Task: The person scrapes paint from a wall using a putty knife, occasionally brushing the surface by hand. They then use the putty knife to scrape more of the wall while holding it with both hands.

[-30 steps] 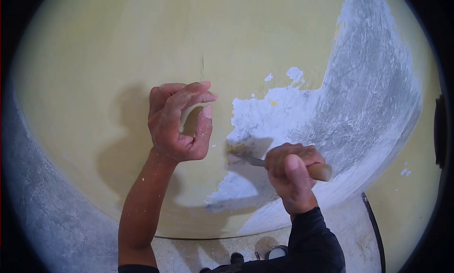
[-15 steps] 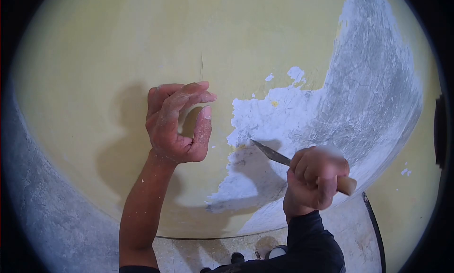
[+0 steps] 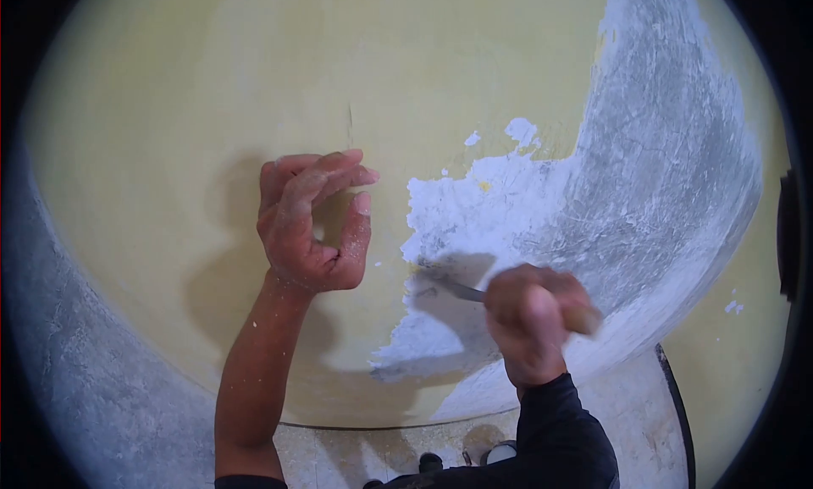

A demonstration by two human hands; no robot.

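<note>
My right hand (image 3: 533,315) is closed tight around the wooden handle of a scraper (image 3: 461,291), the butt of the handle poking out past my palm to the right. The blade slants up and left, its tip at the ragged left edge of the white bare patch (image 3: 487,205), where the yellow paint (image 3: 212,82) begins; blur hides whether it touches. My left hand (image 3: 313,222) is up in front of the paint, fingers curved towards the thumb in a half-open C, gripping nothing; whether it rests on the wall I can't tell. Between its thumb and the jagged edge runs a narrow strip of yellow, so leftward room for the blade is short. There's more room above my right hand, where the patch widens into the grey scraped area (image 3: 660,133), bounded on its upper left by a fairly straight paint line. Two small bare spots (image 3: 522,132) sit just above the patch. Below, a dark line (image 3: 364,427) marks the wall's foot, with the floor (image 3: 389,447) beyond.
</note>
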